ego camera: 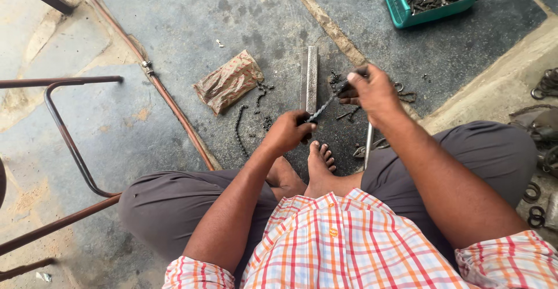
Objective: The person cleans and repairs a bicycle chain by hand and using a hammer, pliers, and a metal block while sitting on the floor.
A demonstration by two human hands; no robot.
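1. I'm gripping a short greasy roller chain (324, 106) at centre frame, my left hand (288, 132) pinching its lower end at seven o'clock.
2. My right hand (372, 91) is clenching the upper end at one o'clock.
3. I'm judging it limp, heavy, slippery; holding both ends is best.

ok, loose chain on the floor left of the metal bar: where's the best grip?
Probably the upper end of the loose chain, from above. It lies flat in a thin curved line, clear of the paper packet and metal bar, so a pinch across the links should lift it.
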